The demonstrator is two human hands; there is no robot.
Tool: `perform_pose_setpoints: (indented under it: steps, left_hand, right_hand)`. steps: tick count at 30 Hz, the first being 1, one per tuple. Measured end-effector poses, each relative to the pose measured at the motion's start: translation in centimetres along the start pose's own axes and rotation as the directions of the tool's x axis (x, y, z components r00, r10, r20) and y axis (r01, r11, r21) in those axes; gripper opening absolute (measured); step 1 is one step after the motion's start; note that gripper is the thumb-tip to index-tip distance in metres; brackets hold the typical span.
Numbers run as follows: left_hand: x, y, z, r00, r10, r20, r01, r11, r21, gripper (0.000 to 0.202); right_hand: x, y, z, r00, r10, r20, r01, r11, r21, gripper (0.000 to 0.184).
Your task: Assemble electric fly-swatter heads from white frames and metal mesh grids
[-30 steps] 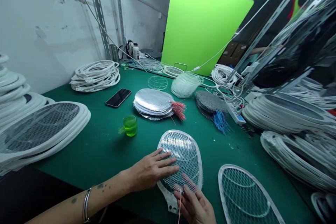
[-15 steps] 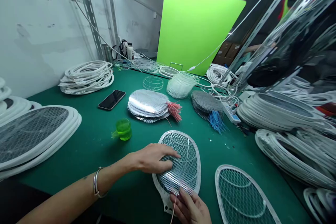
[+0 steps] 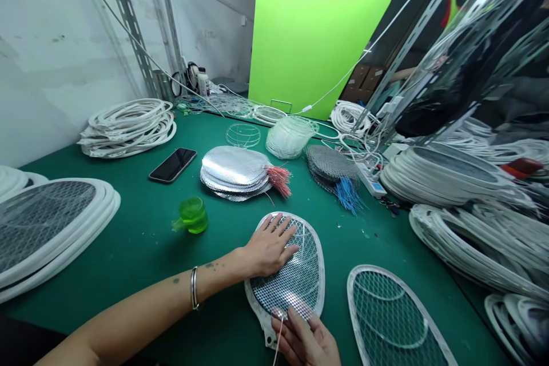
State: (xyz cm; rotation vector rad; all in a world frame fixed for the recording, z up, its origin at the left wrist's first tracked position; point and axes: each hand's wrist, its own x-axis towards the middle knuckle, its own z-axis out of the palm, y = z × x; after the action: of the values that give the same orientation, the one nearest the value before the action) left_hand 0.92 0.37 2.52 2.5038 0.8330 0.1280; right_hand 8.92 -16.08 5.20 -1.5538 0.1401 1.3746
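Observation:
A white oval racket frame (image 3: 321, 274) lies before me with a silvery metal mesh sheet (image 3: 295, 280) over its netting. My left hand (image 3: 270, 243) rests flat on the upper part of the mesh sheet, fingers spread. At the lower end, my right hand (image 3: 306, 337) pinches the sheet's edge, where a thin pink wire (image 3: 278, 344) is attached and hangs down. To the right lies a second racket frame (image 3: 350, 291) with white netting and no silvery sheet on it.
Farther back are stacked mesh sheets with red wires (image 3: 234, 168), dark mesh sheets with blue wires (image 3: 328, 163) and a pile of white netting inserts (image 3: 287, 140). A green cup-like container (image 3: 194, 216) and a phone (image 3: 172, 165) are left. Stacked frames (image 3: 454, 174) line the right side.
My left hand has moved up the mesh sheet and flattened, its fingers now spread over the top. My right hand keeps its pinch at the lower end. The view has shifted slightly.

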Motion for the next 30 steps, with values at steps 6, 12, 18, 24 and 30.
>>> perform_pose_setpoints:
  steps: [6, 12, 18, 24, 30]
  left_hand:
    - [0.4, 0.3, 0.0, 1.000, 0.009, -0.025, -0.009, 1.000, 0.009, 0.066]
    - [0.5, 0.4, -0.1, 1.000, 0.014, -0.003, -0.014, 1.000, 0.010, 0.066]
    - [0.8, 0.4, 0.7, 0.997, 0.015, -0.071, -0.012, 0.999, 0.050, 0.061]
    - [1.0, 0.5, 1.2, 0.997, 0.021, -0.078, -0.016, 0.998, 0.067, 0.061]
    - [1.2, 0.6, 1.2, 0.998, 0.003, -0.064, 0.001, 0.998, 0.064, 0.064]
  right_hand:
    - [0.6, 0.0, -0.2, 1.000, 0.006, 0.018, -0.005, 1.000, -0.026, 0.090]
    - [1.7, 0.0, -0.6, 0.992, 0.108, 0.061, -0.108, 0.994, 0.001, 0.101]
    - [1.5, 0.0, -0.4, 0.998, 0.024, 0.062, -0.024, 1.000, -0.001, 0.109]
    - [2.9, 0.1, -1.1, 0.986, 0.154, 0.069, -0.157, 0.987, 0.038, 0.116]
    - [2.9, 0.4, -1.1, 0.988, 0.135, 0.080, -0.139, 0.989, 0.048, 0.110]
